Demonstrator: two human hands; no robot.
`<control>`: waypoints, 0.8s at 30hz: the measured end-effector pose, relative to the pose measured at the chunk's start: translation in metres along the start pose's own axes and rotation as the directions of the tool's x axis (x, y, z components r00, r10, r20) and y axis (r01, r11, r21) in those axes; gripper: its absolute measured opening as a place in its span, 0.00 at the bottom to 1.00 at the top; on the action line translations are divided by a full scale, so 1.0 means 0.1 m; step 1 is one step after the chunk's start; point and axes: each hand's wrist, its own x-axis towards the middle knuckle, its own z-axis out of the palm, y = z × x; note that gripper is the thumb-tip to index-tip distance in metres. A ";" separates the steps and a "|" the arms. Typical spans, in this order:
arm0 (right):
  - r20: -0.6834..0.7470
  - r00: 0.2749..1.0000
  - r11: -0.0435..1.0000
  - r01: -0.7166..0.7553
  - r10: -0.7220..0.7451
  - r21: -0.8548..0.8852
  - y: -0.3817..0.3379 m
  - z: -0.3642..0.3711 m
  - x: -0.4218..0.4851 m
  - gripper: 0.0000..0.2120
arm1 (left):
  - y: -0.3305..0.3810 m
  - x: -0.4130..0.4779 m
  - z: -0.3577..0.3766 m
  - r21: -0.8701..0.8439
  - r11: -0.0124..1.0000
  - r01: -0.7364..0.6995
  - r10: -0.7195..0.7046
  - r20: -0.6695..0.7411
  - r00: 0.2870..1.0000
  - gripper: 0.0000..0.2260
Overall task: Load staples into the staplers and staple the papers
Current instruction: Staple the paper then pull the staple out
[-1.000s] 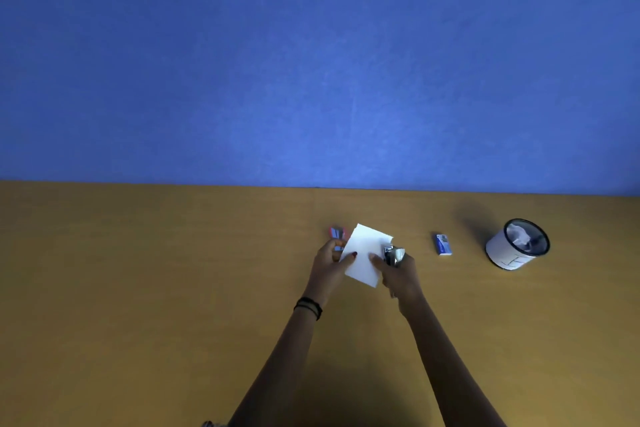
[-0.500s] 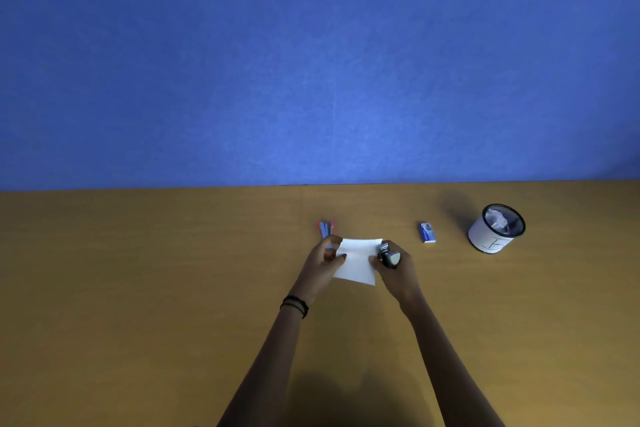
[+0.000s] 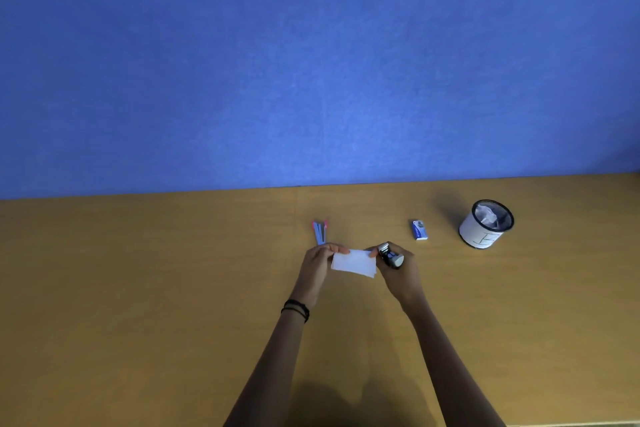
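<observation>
- Head view: blue wall [image 3: 311,62], filling the upper half of the scene and meeting the far edge of the desk.
- Desk [image 3: 138,288], a plain wooden top carrying all the items; both forearms reach forward over it from the near edge.
- White pot [image 3: 483,236] with a dark mesh rim, upright at the far right of the desk, well apart from the hands; a handwritten mark shows on its side, and crumpled paper [image 3: 488,215] lies inside.
- Left hand [image 3: 317,267], its grip clamped on the left edge of the paper, thumb and fingertips pinching it.
- Right hand [image 3: 401,274], its grip wrapped around a small stapler, with its fingertips touching the right edge of the paper.
- Paper [image 3: 353,263], a white sheet held between the two hands near the middle of the desk; whether it rests on the surface cannot be told.
- Stapler [image 3: 390,256], dark with a metal face, at the upper right corner of the paper.
- Second stapler [image 3: 320,231], pink and blue, lying on the desk just beyond the left hand.
- Staple box [image 3: 419,229], blue and white, lying between the right hand and the pot.
- Dark wristbands [image 3: 296,309] on the left wrist.
</observation>
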 end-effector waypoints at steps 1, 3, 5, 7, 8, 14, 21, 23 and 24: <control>0.000 1.000 1.000 -0.002 0.002 0.000 0.00 -0.02 0.00 0.13 | 0.00 0.00 0.01 -0.026 1.000 0.014 -0.013 0.014 1.000 0.15; 0.019 1.000 1.000 0.001 -0.001 0.006 0.00 -0.05 0.01 0.12 | 0.00 0.00 0.03 -0.028 1.000 0.002 -0.001 0.033 0.999 0.12; 0.033 0.999 0.999 0.017 -0.018 0.036 -0.02 -0.07 0.01 0.11 | -0.02 0.00 0.06 0.026 0.997 -0.067 0.066 0.041 0.997 0.08; 0.024 1.000 0.997 0.007 -0.008 0.075 -0.02 -0.09 0.01 0.10 | -0.04 0.02 0.07 0.069 0.990 -0.126 0.124 0.033 0.992 0.03; 0.010 1.000 0.996 -0.012 0.011 0.083 -0.02 -0.10 0.00 0.09 | -0.05 0.03 0.08 0.080 0.985 -0.151 0.150 0.017 0.989 0.02; -0.055 0.993 0.992 -0.098 0.103 0.083 -0.01 -0.20 0.01 0.05 | -0.04 0.06 0.10 0.165 0.959 -0.229 0.232 -0.003 0.973 0.07; 0.094 0.989 0.986 -0.104 0.116 -0.130 -0.02 -0.20 0.05 0.05 | -0.05 0.10 0.10 0.400 0.854 -0.332 0.229 0.284 0.931 0.12; 0.160 0.980 0.982 -0.090 0.117 -0.167 0.00 -0.19 0.04 0.06 | -0.06 0.10 0.13 0.411 0.840 -0.354 0.244 0.296 0.923 0.12; 0.178 0.977 0.983 -0.086 0.114 -0.160 0.00 -0.18 0.03 0.08 | -0.06 0.10 0.14 0.405 0.841 -0.360 0.253 0.294 0.922 0.13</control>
